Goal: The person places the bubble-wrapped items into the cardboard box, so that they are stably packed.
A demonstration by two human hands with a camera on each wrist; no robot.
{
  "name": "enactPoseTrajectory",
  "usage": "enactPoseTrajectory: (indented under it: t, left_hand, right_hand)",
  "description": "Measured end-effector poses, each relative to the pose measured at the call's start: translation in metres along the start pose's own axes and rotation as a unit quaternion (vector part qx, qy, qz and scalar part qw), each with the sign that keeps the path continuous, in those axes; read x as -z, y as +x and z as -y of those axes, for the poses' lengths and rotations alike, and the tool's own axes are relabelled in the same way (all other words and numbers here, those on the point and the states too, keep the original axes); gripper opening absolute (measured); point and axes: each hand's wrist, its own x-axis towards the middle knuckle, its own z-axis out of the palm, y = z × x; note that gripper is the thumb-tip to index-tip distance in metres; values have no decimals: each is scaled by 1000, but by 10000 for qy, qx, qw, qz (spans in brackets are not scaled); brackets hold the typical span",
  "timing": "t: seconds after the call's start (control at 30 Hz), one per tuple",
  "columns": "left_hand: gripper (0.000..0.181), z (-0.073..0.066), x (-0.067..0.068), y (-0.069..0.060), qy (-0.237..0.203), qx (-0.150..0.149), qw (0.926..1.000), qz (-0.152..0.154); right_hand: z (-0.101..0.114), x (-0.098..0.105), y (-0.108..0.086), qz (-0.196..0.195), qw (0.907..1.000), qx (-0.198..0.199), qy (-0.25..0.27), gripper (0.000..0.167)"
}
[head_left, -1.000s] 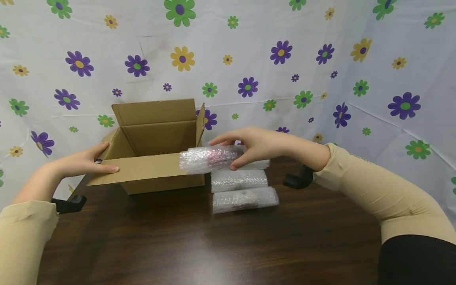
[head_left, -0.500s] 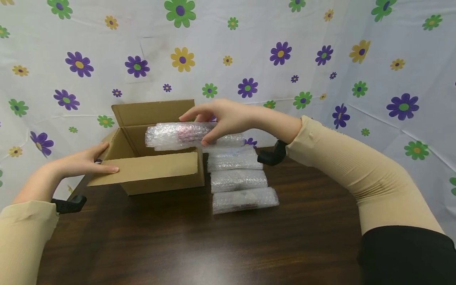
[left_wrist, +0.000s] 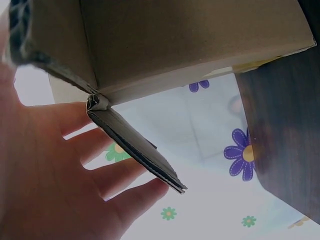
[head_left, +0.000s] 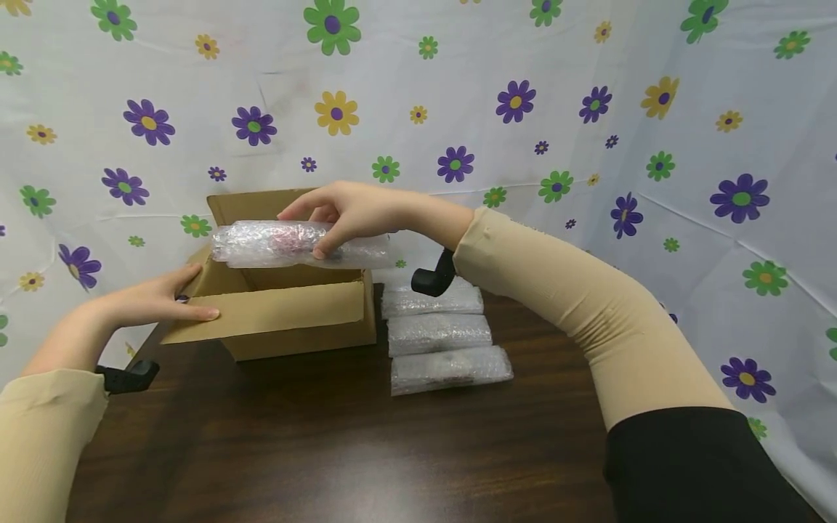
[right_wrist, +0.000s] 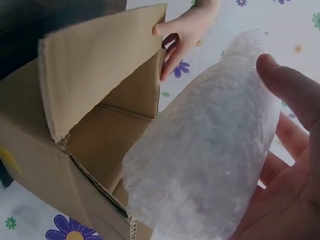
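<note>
At left, with the left hand [head_left: 140,299], gripping an open cardboard box [head_left: 307,343], with thumb on the near flap [head_left: 281,309]. Over the box's opening, holding a bubble-wrapped roll [head_left: 261,245] sideways in the right hand's [head_left: 353,212] fingers. Farther right, on the tabletop [head_left: 392,450], three more wrapped rolls [head_left: 439,333].

Bubble wrap [head_left: 255,253] blurs the reddish item [head_left: 288,237] it encloses and partly hides the box [head_left: 307,343].

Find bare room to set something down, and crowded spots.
Bare: table in front of the box and three wrapped rolls, and right of the rolls. Crowded: between box and rolls, and over the box, where the right hand holds another roll.
</note>
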Motion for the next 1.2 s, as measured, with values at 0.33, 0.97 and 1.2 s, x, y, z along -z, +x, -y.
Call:
enactPoseTrajectory:
  t: [0.33, 0.97, 1.2]
  left_hand:
    - [98, 1, 1, 0, -28, 64, 10000, 40]
    - [103, -1, 0, -1, -123, 171, 9998, 46]
    - [104, 1, 0, -1, -155, 104, 9998, 53]
  right_hand:
    - [1, -2, 40, 7, 9987, -307, -407, 65]
    - [-23, -13, 84, 8, 9943, -1038, -232, 60]
    - [-31, -21, 93, 130, 9919, -1251, -181, 62]
